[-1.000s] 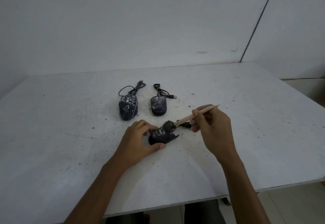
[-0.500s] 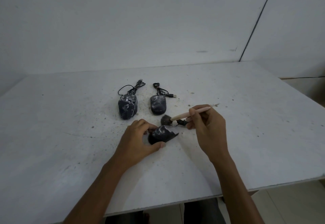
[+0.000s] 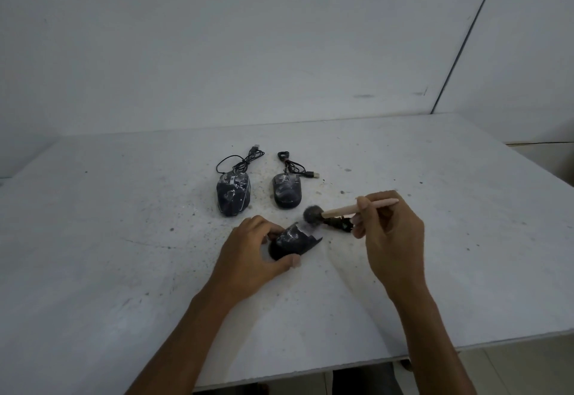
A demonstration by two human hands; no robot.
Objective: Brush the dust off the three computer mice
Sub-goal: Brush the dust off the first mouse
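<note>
Three dark, dust-streaked computer mice lie on a white table (image 3: 124, 239). My left hand (image 3: 248, 255) grips the nearest mouse (image 3: 295, 241) by its sides, pressing it to the table. My right hand (image 3: 388, 239) holds a small brush (image 3: 341, 210) by its pale wooden handle. The brush's grey round head hovers just above the front end of the held mouse. That mouse's bundled cable (image 3: 340, 224) lies under the brush handle. Behind them sit the left mouse (image 3: 233, 196) and the middle mouse (image 3: 287, 191), each with a coiled cable.
Grey dust and crumbs are scattered over the table around the mice. A bare white wall (image 3: 279, 37) stands behind the table. The table's front edge (image 3: 341, 373) runs near my forearms, with floor tiles below at the right.
The brush head has lifted off the held mouse's top and swung away toward its front end. My left hand keeps the same grip.
</note>
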